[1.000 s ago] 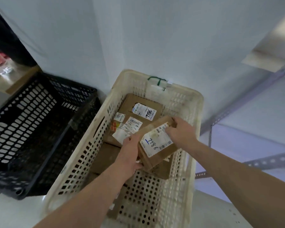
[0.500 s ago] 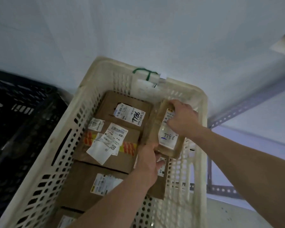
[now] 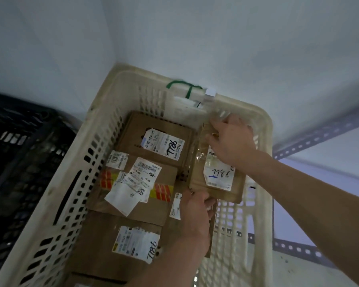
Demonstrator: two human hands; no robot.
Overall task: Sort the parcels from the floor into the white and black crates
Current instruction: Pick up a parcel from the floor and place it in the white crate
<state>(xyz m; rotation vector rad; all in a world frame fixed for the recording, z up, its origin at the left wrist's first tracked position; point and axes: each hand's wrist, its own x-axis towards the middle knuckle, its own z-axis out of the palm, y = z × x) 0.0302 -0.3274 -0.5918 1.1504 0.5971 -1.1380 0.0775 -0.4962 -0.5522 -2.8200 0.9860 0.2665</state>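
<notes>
Left hand (image 3: 197, 220) and right hand (image 3: 232, 143) are gripping one parcel (image 3: 218, 181) in the white crate's (image 3: 120, 79) far-right corner, beside at least four boxes (image 3: 153, 139).

Dim, bluish, motion-blurred, wide-angle distortion

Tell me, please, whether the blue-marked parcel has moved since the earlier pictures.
Yes. The blue-marked parcel has gone from mid-crate toward the white crate's far right corner.

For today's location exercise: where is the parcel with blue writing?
Head view: the parcel is inside the white crate, by its right wall, held between the right hand and left hand.
</notes>
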